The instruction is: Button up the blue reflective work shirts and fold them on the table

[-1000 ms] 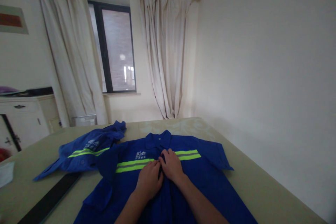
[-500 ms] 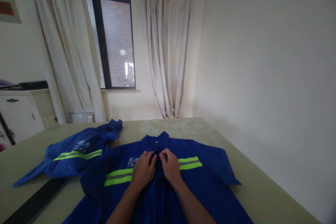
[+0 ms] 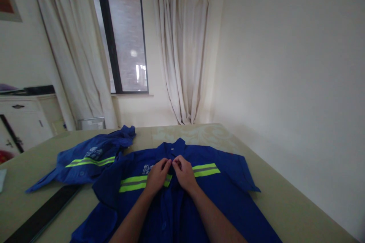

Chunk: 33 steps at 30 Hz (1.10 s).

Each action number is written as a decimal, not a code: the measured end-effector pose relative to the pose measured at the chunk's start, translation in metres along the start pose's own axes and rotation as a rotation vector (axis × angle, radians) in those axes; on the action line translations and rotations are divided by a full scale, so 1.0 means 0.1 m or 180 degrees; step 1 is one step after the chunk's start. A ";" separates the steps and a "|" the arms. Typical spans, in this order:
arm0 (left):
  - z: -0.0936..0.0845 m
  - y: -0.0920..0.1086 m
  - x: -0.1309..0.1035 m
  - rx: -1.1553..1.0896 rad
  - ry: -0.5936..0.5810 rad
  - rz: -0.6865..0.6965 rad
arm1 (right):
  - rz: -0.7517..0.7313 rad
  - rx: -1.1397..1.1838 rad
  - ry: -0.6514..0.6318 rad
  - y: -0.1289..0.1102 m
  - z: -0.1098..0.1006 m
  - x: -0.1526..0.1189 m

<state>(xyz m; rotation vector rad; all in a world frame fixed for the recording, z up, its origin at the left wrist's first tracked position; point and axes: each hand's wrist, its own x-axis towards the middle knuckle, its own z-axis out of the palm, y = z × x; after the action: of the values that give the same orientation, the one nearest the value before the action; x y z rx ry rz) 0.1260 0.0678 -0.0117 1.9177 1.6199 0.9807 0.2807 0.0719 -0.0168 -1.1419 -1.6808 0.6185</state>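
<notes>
A blue work jacket [image 3: 228, 197] with yellow-green and grey reflective bands lies spread out, its collar toward the far side. At the upper front, just below the collar, my left hand [image 3: 157, 176] pinches the left front edge. Close beside it, my right hand [image 3: 184, 172] has thumb and fingers pinched together on the other front edge. The fingertips of both hands nearly meet. Whatever small part of the placket sits between them is hidden. White lettering shows on the jacket's chest next to my left hand.
A second blue garment [image 3: 88, 159] with a reflective band lies crumpled at the left. In front of it is a long dark flat strip [image 3: 42, 212]. Both rest on a pale green covered table [image 3: 285, 212]. A wall stands along the right side, and a white cabinet [image 3: 25, 117] at the far left.
Both hands stay at the jacket's upper front, with the fingertips drawn slightly closer together. The view has shifted slightly, and things on the left appear a little further right.
</notes>
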 end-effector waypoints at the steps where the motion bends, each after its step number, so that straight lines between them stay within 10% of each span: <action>1: 0.00 0.00 0.00 -0.0013 0.0004 -0.0004 | 0.0083 0.0052 0.0122 0.02 0.00 0.01; 33: 0.07 -0.15 0.05 0.0027 0.0316 0.0111 | -0.0041 -0.0708 -0.0158 -0.18 -0.02 -0.03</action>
<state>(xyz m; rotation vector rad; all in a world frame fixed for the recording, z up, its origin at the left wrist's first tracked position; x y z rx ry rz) 0.1217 0.0766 -0.0258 1.9368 1.6523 1.1008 0.2751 0.0609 -0.0028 -1.2797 -1.8326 0.4632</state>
